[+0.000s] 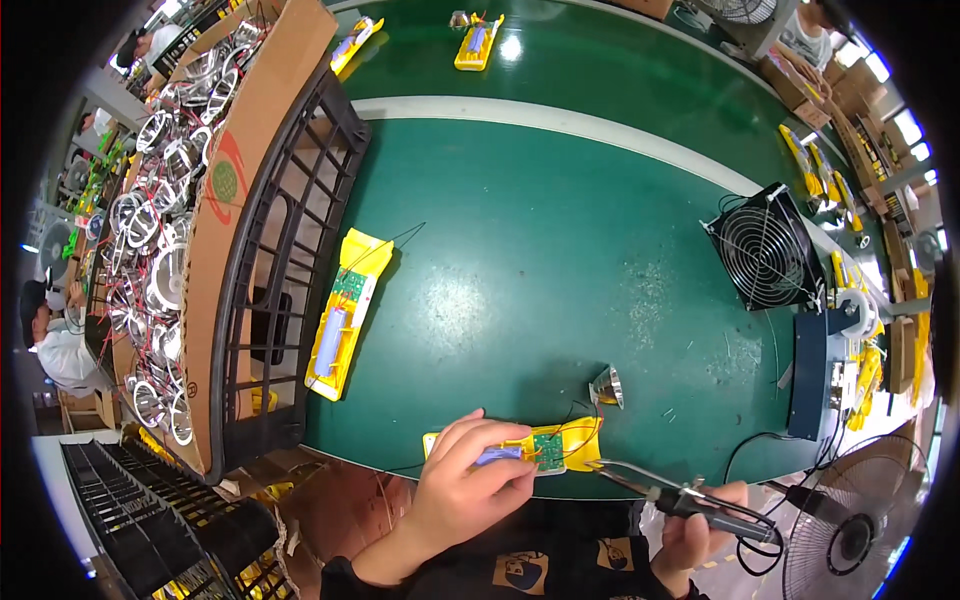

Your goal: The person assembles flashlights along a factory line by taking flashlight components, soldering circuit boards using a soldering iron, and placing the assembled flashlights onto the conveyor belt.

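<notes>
At the near table edge lies a yellow plastic housing [580, 440] with a green circuit board [548, 452] and a purple cylindrical battery [498, 455]. My left hand [470, 475] is closed around its left part, thumb and fingers near the orange wires; the exact fingertip contact is partly hidden. My right hand [695, 530] grips a soldering iron [715, 515] with a thin metal feed tube. The iron's tip is beside the right end of the housing. A small silver reflector cup [606, 387] on dark wires sits just beyond it.
Another yellow housing [340, 335] with battery and board lies left, beside a black plastic crate [290, 250]. A cardboard box [235, 200] holds many wired reflectors. At right stand a black square fan [765, 250] and a blue machine [815, 370]. More housings [480, 42] lie on the far green belt.
</notes>
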The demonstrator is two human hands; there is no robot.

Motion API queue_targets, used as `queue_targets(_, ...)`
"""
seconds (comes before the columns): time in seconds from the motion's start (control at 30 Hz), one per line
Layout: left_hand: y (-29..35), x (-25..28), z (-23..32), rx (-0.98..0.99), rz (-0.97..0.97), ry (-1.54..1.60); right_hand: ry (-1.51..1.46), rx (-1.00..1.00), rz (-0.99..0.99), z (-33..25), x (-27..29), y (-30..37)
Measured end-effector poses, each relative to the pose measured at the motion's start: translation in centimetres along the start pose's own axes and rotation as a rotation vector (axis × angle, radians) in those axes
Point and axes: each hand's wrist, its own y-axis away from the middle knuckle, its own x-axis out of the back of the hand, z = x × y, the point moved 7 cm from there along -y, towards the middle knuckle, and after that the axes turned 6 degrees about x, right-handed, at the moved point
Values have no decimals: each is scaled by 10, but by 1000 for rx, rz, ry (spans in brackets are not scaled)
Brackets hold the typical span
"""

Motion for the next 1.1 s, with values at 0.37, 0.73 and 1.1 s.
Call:
queue_targets(0.37,-5,-7,0,78,-115,-17,68,-230,-91,20,-19,12)
queue_targets(0.73,-8,-6,-1,128,-129,10,-45,-265,-191,22,-22,10)
queue_targets(1.1,-9,-6,-2,146,-151,15,-53,-252,-151,24,-19,11)
